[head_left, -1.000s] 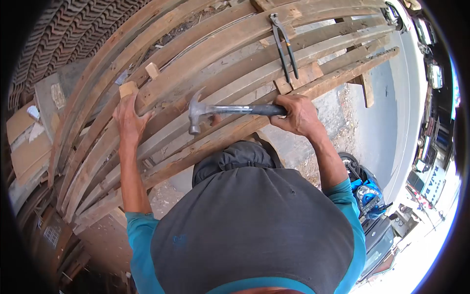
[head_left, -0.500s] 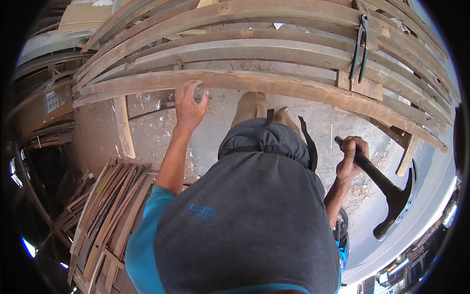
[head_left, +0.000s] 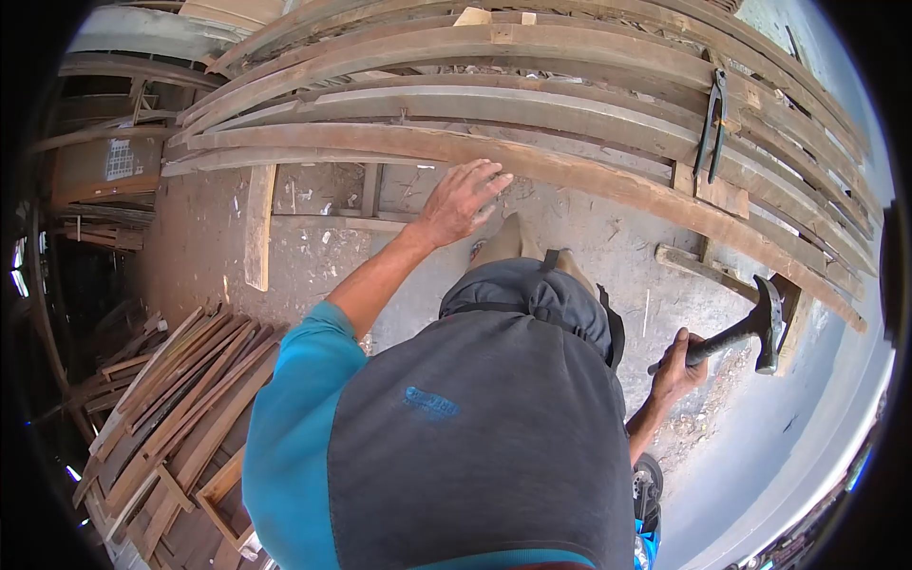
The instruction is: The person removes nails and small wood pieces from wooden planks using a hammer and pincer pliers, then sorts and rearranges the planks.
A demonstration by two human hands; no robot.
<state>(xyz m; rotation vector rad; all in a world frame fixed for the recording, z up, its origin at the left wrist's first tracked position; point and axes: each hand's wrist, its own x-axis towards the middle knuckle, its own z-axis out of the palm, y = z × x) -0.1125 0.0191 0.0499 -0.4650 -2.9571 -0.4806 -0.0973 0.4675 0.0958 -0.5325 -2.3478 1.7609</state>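
My right hand (head_left: 679,369) is gripping the hammer (head_left: 727,340) low on its handle, beside the near beam's (head_left: 570,173) right end; it is probably feeling stiff, head-heavy, steadiest there; my left hand (head_left: 464,202) is hovering or resting, loosely open, empty, at that beam.

Rough matt wooden beams (head_left: 380,144), dark metal hammer head (head_left: 766,325), matt cloth shirt (head_left: 484,427)
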